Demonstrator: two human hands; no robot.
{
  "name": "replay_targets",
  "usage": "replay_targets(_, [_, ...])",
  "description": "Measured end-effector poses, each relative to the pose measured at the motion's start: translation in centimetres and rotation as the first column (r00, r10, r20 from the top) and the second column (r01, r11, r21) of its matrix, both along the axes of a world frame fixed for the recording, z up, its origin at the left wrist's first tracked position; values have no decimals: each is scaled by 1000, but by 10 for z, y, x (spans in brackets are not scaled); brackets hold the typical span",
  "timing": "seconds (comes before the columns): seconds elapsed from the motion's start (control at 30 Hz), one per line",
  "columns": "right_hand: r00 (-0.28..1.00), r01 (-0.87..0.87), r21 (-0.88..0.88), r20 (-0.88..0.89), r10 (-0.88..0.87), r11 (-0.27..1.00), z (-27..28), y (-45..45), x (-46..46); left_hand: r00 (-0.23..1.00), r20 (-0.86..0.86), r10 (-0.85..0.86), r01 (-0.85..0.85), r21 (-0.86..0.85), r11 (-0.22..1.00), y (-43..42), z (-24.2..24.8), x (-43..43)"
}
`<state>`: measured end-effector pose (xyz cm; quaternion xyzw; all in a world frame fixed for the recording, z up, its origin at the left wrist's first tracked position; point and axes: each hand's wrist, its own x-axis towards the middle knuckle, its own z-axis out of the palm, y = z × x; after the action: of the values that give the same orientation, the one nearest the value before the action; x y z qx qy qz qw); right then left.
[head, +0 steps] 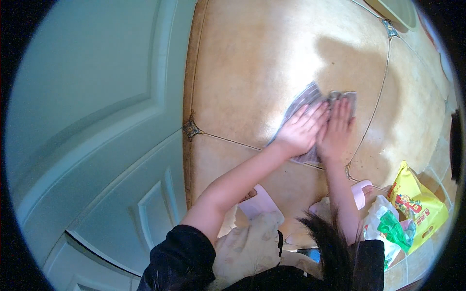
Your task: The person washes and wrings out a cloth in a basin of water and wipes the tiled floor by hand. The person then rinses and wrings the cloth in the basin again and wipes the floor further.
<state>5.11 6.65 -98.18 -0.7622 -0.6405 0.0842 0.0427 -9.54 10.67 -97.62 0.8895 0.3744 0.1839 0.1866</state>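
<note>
A grey striped cloth (306, 95) lies spread on the beige tiled floor (247, 72). My left hand (302, 129) presses flat on its middle, fingers pointing up and to the right. Close beside it, my right hand (336, 127) bears down on the cloth's bunched right part and looks slightly blurred. The two hands touch or nearly touch at the thumbs. Part of the cloth is hidden under both palms, and a lower corner shows below my left wrist.
Pale panelled doors (109, 109) stand along the left. At lower right sit a yellow plastic bag (424, 207) bearing writing and a white-and-green plastic bag (386, 225). A pale basin (398, 11) is at the upper right. My pink slippers (260, 202) are below my arms.
</note>
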Motion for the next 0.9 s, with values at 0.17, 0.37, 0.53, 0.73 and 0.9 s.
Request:
replay_targets(0.17, [971, -227, -44, -84, 223, 973, -2, -14, -63, 963, -262, 69, -123, -195, 973, -43, -1, -71])
replay_targets(0.37, [845, -469, 41, -268, 462, 882, 6, 7, -144, 871, -416, 261, -380, -235, 895, -69, -2, -159])
replay_targets(0.53, [713, -647, 99, -274, 645, 756, 7, 63, -186, 746, -385, 544, -605, -50, 794, -47, -10, -176])
replay_targets(0.73, [655, -677, 229, -245, 715, 699, -11, 128, -207, 653, -362, 665, -708, 21, 706, 13, -11, -182])
replay_targets(0.9, [703, -630, 260, -211, 680, 732, -18, 166, -199, 679, -321, 660, -692, 22, 722, 58, -16, -171])
